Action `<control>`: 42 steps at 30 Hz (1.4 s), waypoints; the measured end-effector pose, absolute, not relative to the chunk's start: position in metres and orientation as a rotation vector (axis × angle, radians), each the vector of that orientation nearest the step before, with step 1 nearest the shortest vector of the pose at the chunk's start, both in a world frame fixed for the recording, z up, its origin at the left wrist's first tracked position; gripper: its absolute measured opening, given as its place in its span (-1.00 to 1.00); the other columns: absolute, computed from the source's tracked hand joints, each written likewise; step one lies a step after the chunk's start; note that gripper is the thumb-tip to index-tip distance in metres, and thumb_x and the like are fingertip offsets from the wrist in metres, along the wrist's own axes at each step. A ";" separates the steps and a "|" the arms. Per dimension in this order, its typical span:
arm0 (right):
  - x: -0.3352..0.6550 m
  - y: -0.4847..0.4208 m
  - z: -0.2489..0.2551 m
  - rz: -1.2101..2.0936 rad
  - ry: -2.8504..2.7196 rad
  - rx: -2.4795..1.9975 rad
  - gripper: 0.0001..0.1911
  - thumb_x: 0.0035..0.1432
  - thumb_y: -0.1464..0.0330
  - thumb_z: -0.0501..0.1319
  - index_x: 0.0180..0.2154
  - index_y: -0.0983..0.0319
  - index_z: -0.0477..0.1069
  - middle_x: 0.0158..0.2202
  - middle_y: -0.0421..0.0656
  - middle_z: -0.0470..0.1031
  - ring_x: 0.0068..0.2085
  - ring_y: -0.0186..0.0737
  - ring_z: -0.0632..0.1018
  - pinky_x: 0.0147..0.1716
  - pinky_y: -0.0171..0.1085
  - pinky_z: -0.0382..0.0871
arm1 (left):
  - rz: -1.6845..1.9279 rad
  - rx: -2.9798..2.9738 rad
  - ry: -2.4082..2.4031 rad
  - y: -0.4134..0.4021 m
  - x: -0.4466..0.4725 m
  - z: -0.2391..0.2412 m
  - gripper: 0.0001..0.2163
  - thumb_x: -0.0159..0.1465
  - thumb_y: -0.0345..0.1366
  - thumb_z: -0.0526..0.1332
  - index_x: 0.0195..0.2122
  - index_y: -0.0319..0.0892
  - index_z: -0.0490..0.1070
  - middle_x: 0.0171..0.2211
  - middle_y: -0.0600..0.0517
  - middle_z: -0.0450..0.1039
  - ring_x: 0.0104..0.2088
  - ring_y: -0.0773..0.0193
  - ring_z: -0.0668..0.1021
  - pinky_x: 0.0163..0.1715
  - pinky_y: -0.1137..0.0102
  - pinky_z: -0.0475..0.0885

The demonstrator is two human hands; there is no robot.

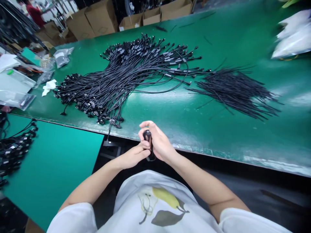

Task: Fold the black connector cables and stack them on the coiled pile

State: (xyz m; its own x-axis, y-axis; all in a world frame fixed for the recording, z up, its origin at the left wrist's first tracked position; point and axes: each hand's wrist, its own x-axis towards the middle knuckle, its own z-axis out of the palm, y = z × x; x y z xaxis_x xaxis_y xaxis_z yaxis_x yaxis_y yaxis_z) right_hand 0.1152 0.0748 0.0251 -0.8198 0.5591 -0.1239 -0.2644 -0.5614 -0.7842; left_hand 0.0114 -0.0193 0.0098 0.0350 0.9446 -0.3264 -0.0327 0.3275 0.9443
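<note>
White T-shirt (150, 194) nearest, left hand (132, 157) and right hand (159, 142) both hands tight around one black cable (148, 137).

Gripped black item (148, 136) mostly covered, white bags (295, 35) blurred, edge-cropped

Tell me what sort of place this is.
Probably a cable assembly or packing workshop: a long green worktable bears a big pile of black cables, cardboard boxes stand behind it, and the left hand and right hand hold a small black bundle.
</note>
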 end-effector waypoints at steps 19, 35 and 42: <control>0.116 0.100 0.032 2.486 -1.067 -0.461 -0.62 0.08 0.11 0.32 -0.32 0.20 0.22 -0.54 -0.39 0.18 -0.64 -0.56 0.19 -0.71 -0.53 0.08 | 1.139 0.308 0.848 -0.020 0.035 0.021 -0.77 0.19 -0.24 0.33 -0.23 -0.26 0.37 -0.44 0.07 0.27 -0.40 0.36 0.41 -0.32 0.38 0.40; 0.113 0.123 0.028 2.629 -1.028 -0.306 -0.61 0.14 0.09 0.27 -0.39 0.21 0.15 -0.61 -0.44 0.02 -0.68 -0.59 0.01 -0.76 -0.55 -0.08 | 1.067 0.184 0.758 -0.001 0.033 0.029 -0.72 0.24 -0.13 0.25 -0.27 -0.30 0.42 -0.49 0.07 0.24 -0.42 0.32 0.44 -0.26 0.32 0.43; 0.123 0.110 -0.009 1.671 -1.829 -0.318 -0.24 -0.01 0.13 0.39 0.18 0.12 0.18 0.23 -0.01 0.20 0.22 -0.05 0.31 0.19 -0.04 0.26 | 1.567 0.024 1.021 0.021 0.019 0.034 -0.77 0.35 -0.28 0.13 -0.45 -0.24 0.32 -0.58 0.14 0.19 -0.53 0.43 0.40 -0.39 0.49 0.41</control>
State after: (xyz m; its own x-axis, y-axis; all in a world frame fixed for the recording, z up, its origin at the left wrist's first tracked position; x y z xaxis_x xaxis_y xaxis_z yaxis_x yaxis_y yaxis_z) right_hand 0.1226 0.1102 -0.0090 -0.7706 0.5693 0.2865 -0.2342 0.1651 -0.9581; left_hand 0.0192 0.0206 0.0338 -0.2947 0.8093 -0.5081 -0.7915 0.0912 0.6043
